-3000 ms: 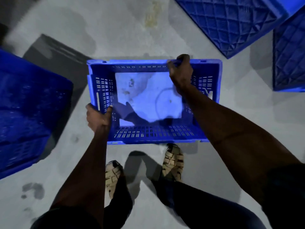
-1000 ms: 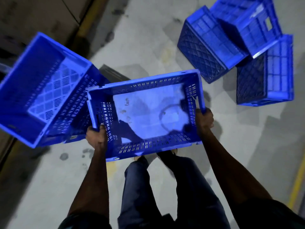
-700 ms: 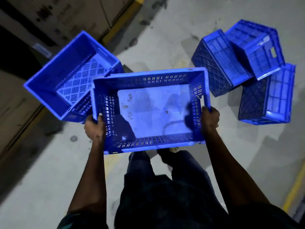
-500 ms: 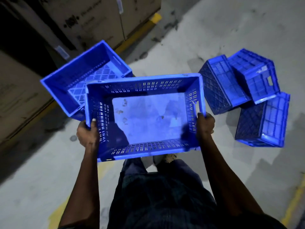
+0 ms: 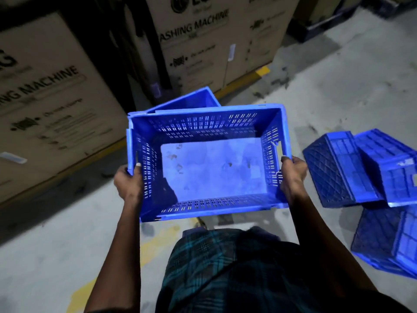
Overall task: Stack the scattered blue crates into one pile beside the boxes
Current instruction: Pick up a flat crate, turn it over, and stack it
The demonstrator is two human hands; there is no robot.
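From the head camera, we are looking down on an open-topped blue plastic crate with slotted walls and a pale scuffed floor [image 5: 212, 168], which we are holding level in front of our body, above the grey concrete floor [image 5: 327, 91]. Our left hand [image 5: 128, 184] is gripping the crate's left wall, thumb hooked over the rim and fingers curled under the outside. Our right hand [image 5: 293, 179] is gripping the right wall the same way, thumb resting on the rim near a handle cut-out.

Just beyond the held crate, partly hidden by its far wall, a second blue plastic crate [image 5: 191, 100] is sitting on the floor, close against the tall brown cardboard washing-machine boxes [image 5: 214, 41]. Another such printed cardboard box [image 5: 45, 98] is standing to the left, with a dark gap between the two. A worn yellow painted line [image 5: 261, 71] is running along the foot of the boxes.

To our right, three more blue plastic crates with diamond-patterned bases [image 5: 352, 172] are lying tipped and leaning on one another, well apart from the boxes. Our dark checked shirt [image 5: 225, 267] is filling the lower middle of the view.
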